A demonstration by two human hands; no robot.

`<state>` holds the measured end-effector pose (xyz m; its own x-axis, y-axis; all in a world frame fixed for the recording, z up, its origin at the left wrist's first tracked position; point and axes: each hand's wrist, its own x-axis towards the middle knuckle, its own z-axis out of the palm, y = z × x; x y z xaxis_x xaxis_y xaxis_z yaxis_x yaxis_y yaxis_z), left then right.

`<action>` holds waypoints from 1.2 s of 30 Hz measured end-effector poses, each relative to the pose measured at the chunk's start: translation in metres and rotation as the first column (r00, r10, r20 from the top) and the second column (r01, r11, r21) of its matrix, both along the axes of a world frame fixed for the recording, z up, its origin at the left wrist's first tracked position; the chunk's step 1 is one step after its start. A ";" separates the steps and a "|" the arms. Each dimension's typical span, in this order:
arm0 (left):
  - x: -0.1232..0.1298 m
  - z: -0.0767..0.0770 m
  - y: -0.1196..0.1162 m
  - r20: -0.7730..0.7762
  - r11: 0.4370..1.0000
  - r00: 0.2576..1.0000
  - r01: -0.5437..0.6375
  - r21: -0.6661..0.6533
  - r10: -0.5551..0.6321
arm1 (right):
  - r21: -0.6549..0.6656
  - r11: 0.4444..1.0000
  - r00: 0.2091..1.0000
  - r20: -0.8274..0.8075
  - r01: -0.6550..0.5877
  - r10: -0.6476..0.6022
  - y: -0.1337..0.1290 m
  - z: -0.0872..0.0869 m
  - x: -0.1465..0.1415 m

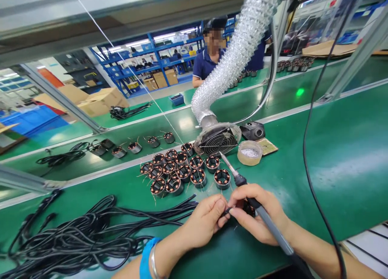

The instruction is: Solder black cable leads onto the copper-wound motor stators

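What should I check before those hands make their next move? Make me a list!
1. Right hand has the soldering iron: ok, it holds it.
2. Metal tip points away from both hands: ok, it points forward, towards the fan.
3. Left hand has the small dark piece: ok, it's pinched at the fingertips.
4. One hand free: not ok, both are busy.
5. Iron hot or cold: cannot tell.
6. Fan spinning: cannot tell.
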<state>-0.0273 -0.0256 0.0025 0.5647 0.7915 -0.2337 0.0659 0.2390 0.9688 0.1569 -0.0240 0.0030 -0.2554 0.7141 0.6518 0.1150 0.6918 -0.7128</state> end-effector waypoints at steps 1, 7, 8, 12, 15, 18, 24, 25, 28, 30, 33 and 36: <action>0.001 -0.002 -0.001 0.001 1.000 1.000 -0.007 0.016 0.007 | -0.011 1.000 1.000 0.004 0.024 -0.024 -0.001 -0.001 -0.002; 0.007 -0.007 -0.011 -0.006 0.947 0.979 -0.197 0.253 0.206 | -0.068 0.935 0.938 0.031 0.348 -0.346 -0.013 -0.002 -0.021; 0.008 -0.007 -0.012 0.021 0.945 0.971 -0.235 0.229 0.236 | -0.075 0.917 0.920 0.029 0.391 -0.390 -0.016 -0.003 -0.026; 0.010 -0.010 -0.012 0.120 0.946 0.940 -0.324 0.020 0.319 | -0.117 0.859 0.866 0.028 0.499 -0.500 -0.029 -0.010 -0.042; 0.006 -0.008 -0.006 0.096 0.963 0.959 -0.266 -0.031 0.268 | -0.086 0.871 0.875 0.061 0.483 -0.480 -0.034 -0.014 -0.043; 0.000 -0.003 -0.002 -0.082 0.980 0.982 -0.162 0.118 0.172 | 0.046 0.907 0.902 0.102 0.418 -0.420 -0.029 -0.010 -0.029; 0.000 0.007 -0.004 -0.297 0.938 0.953 0.052 0.343 0.056 | 0.080 0.997 0.963 0.266 0.018 -0.038 0.005 0.021 -0.003; 0.000 0.009 -0.004 -0.308 0.936 0.950 0.067 0.346 0.046 | 0.064 0.997 0.961 0.276 -0.042 0.023 0.009 0.024 -0.002; -0.001 0.014 -0.004 -0.371 0.930 0.927 0.090 0.356 0.052 | 0.088 0.993 0.958 0.283 -0.074 0.047 0.018 0.024 0.001; -0.004 0.016 -0.002 -0.394 0.932 0.916 0.077 0.356 0.075 | 0.088 0.996 0.956 0.293 -0.030 0.003 0.020 0.021 0.005; -0.007 0.016 0.002 -0.331 0.948 0.941 0.042 0.314 0.068 | 0.041 0.999 0.959 0.283 0.000 -0.012 0.020 0.017 0.010; -0.007 0.011 0.006 -0.173 0.982 0.984 0.001 0.188 0.032 | 0.065 0.998 0.965 0.263 0.002 -0.019 0.017 0.013 0.010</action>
